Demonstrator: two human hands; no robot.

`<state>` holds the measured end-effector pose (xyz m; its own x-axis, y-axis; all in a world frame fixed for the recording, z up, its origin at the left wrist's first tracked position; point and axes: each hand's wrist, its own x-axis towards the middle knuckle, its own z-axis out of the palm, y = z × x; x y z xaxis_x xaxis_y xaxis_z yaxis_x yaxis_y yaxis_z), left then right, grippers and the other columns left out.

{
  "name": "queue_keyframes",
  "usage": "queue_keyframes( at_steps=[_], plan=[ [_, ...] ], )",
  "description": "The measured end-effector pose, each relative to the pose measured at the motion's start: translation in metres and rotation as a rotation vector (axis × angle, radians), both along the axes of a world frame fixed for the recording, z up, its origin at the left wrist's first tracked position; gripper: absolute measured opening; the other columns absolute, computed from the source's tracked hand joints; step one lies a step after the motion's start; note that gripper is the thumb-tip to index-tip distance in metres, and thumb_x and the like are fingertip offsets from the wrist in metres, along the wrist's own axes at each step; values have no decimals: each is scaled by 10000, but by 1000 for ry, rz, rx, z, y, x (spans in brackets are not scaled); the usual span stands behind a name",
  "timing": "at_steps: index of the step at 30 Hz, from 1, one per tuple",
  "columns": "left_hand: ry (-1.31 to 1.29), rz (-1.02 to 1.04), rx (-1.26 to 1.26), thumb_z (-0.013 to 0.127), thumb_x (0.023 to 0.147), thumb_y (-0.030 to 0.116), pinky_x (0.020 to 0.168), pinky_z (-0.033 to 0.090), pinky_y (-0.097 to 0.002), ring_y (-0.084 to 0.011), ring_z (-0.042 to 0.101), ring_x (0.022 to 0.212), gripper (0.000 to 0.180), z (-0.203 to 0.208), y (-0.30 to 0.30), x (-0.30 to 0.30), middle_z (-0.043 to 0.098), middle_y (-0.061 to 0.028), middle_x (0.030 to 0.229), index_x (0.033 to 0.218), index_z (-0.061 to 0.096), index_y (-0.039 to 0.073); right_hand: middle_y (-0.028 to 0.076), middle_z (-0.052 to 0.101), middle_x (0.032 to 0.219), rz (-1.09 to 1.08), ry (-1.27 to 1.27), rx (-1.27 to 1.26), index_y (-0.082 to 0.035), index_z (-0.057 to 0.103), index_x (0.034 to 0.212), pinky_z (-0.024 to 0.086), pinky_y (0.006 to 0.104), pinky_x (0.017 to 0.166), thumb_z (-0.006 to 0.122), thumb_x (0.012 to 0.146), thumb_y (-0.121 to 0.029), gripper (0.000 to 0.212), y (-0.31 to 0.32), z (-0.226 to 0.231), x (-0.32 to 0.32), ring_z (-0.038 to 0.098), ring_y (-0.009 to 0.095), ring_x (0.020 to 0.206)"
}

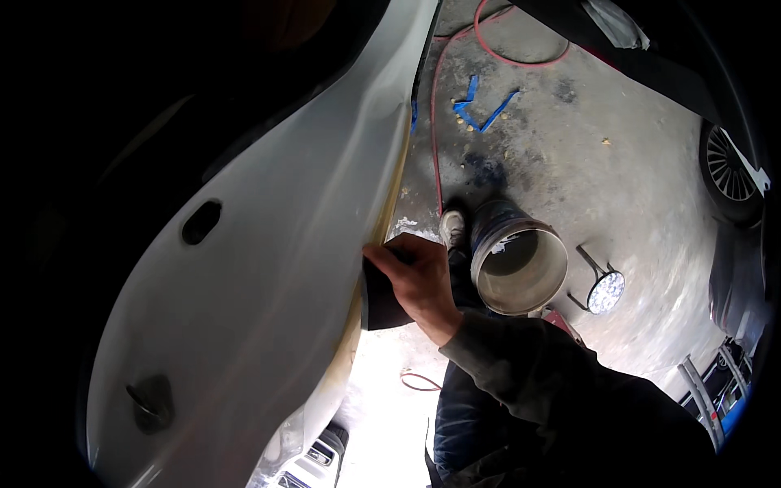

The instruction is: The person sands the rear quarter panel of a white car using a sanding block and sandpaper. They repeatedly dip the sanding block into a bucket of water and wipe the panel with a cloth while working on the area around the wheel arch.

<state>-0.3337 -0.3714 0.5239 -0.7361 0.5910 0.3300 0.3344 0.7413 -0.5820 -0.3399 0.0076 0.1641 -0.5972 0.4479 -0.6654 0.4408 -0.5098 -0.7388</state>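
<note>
We pinched the dark sheet (381, 299) in our right hand (425, 281) at the edge of the pale panel (260, 252), judging the sheet light, bendable and best gripped near its middle.

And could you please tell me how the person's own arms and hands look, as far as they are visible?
Only the right hand is in view, bare, without a glove. A long dark sleeve with soft folds covers its arm to the wrist, greyish near the cuff and nearly black farther back. I can make out no clear marking on it.
</note>
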Motion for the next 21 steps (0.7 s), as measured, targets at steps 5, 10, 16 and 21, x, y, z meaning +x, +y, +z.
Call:
queue_keyframes(
  at_steps=[5, 10, 16, 21],
  plan=[
    [1, 14, -26, 269, 1020, 494, 1077, 248, -695, -530, 253, 1400, 667, 0, 6, -14, 217, -374, 1516, 1449, 348, -10, 69, 673, 653, -46, -19, -21, 39, 711, 784, 473, 268, 572, 775, 831, -238, 288, 11, -17, -11, 605, 87, 612],
    [-50, -18, -44, 269, 1020, 492, 1080, 248, -692, -526, 254, 1402, 664, -21, 18, -66, 220, -368, 1518, 1452, 347, -6, 66, 677, 663, -38, -81, -37, 40, 714, 790, 476, 265, 574, 776, 829, -235, 285, 25, -25, -19, 606, 87, 613],
    [-159, -85, -66, 268, 1019, 490, 1083, 248, -689, -521, 256, 1404, 661, -75, 57, -166, 223, -360, 1521, 1455, 346, -1, 65, 691, 686, -108, -76, -62, 43, 724, 815, 484, 270, 585, 770, 830, -248, 295, 41, -43, -31, 611, 88, 625],
    [-234, -114, -88, 267, 1019, 488, 1086, 248, -687, -517, 257, 1405, 658, -131, 102, -251, 226, -354, 1523, 1457, 345, 3, 44, 678, 698, -47, -70, -77, 39, 730, 834, 472, 255, 582, 756, 841, -212, 252, 69, -70, -49, 600, 73, 633]
  ],
)
